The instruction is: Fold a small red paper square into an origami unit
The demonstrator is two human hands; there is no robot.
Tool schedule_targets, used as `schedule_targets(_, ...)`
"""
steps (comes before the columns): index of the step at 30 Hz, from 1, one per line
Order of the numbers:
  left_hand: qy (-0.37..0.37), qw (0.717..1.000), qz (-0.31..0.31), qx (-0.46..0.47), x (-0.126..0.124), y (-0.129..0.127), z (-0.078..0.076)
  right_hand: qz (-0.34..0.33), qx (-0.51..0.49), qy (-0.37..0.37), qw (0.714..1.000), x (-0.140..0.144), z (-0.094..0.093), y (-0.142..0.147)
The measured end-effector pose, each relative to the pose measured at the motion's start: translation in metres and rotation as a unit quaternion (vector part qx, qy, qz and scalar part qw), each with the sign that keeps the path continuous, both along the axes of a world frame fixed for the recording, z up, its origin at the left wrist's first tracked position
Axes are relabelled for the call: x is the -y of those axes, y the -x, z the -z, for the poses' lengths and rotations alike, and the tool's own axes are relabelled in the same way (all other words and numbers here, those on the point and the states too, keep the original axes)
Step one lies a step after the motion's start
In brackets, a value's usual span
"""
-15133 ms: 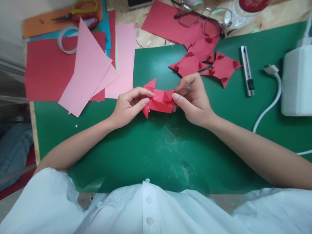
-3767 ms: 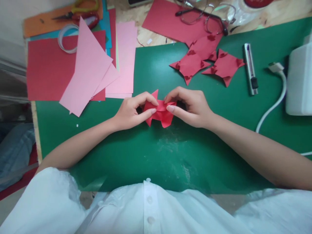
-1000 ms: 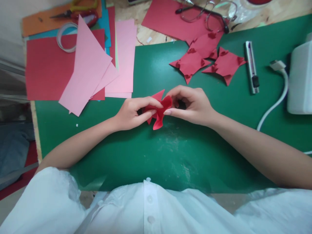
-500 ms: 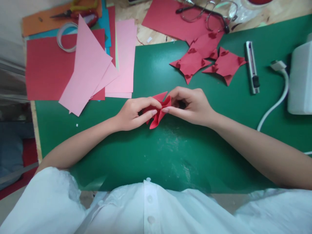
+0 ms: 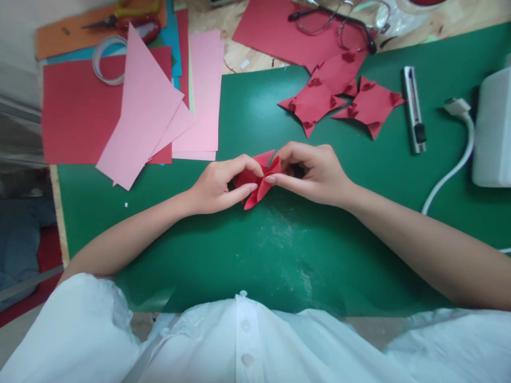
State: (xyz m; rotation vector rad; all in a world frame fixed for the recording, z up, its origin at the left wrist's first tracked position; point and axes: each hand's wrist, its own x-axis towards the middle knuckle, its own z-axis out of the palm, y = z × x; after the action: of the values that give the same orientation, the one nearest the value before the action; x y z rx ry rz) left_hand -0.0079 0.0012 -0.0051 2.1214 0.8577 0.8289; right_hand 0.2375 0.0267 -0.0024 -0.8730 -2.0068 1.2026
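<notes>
Between my two hands, above the middle of the green mat, is a small red folded paper piece (image 5: 255,199) with several pointed flaps. My left hand (image 5: 219,183) grips its left side, thumb and forefinger bent over the folds. On the right edge, my right hand (image 5: 317,173) pinches a flap between thumb and fingers. Part of the paper is hidden under the fingers. Beyond my right hand lie red folded paper stars, one nearer the middle (image 5: 313,103) and another red star (image 5: 373,105) beside it, with curled bits at their corners.
Pink paper sheets (image 5: 143,106) and a red sheet (image 5: 72,111) lie at the left, with a tape roll (image 5: 96,61) and scissors (image 5: 115,21). Eyeglasses (image 5: 331,21) rest on red paper at the back. A box cutter (image 5: 415,111) and white cable (image 5: 451,165) are at the right.
My left fingers have shifted slightly on the red folded paper, and its lower flap has moved a little. My right hand keeps its place.
</notes>
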Motion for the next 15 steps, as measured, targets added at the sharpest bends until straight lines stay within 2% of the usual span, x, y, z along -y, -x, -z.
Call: schedule_targets(15,0.001,1.000,-0.011,-0.008,0.0010,-0.0005,0.0000,0.001,0.011,-0.011,1.000,0.0006,-0.0008,-0.0003)
